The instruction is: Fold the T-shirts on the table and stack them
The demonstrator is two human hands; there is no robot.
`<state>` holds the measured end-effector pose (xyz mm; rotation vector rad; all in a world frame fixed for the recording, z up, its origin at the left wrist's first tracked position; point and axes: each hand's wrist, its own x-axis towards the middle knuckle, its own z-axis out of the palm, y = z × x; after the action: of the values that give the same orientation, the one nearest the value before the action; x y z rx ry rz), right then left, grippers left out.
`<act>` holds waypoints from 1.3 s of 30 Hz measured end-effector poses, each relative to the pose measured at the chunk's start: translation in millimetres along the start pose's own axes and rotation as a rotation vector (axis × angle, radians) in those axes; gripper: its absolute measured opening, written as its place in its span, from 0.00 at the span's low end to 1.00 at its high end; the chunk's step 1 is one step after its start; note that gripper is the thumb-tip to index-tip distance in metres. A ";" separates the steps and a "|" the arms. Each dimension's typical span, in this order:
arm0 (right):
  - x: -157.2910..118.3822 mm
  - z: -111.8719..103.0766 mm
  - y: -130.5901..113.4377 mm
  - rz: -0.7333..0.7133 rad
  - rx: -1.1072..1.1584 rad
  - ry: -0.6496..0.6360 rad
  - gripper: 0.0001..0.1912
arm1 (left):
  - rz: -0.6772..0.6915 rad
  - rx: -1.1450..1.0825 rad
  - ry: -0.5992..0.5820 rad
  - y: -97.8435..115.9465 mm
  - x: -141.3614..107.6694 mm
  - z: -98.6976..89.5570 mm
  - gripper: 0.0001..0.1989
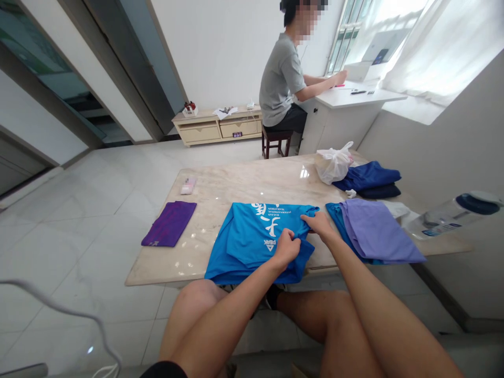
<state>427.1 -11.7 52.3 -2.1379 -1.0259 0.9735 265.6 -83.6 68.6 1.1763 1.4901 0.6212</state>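
From my remote seat I watch the left hand [287,249] pinch the blue shirt [248,241], fingers curled tight, just below the center of the frame. The right hand [322,226] pinches the shirt's right edge between thumb and fingers. The shirt lies on a marble-patterned table [244,181], with purple cloth [170,224] at left, lavender cloth [380,231] at right and a seated person [277,79] at upper right.

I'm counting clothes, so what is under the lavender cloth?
Blue fabric shows along the left edge of the lavender cloth; whatever else lies beneath is covered and can't be seen.
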 end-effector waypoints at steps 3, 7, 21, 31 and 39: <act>-11.0 8.1 -22.4 -0.071 0.013 0.051 0.11 | -0.064 -0.093 0.033 3.3 -0.8 -13.0 0.09; -26.8 18.4 -51.3 -0.183 -0.117 0.151 0.13 | -0.032 -0.159 0.015 5.1 -8.5 -30.0 0.13; -44.8 80.0 -93.4 0.228 0.298 0.114 0.11 | 0.209 -0.139 0.112 -29.0 -13.9 -91.3 0.22; -49.9 87.0 -125.9 -0.155 -0.133 0.229 0.14 | 0.220 -0.005 0.028 -49.6 -31.5 -141.5 0.10; -60.2 105.7 -135.9 -0.194 -0.198 0.121 0.09 | 0.097 -0.278 0.006 -86.6 -28.1 -179.9 0.01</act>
<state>260.9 31.3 113.6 -2.1741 -1.2869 0.6667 65.4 -103.9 55.4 1.0341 1.3088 0.8689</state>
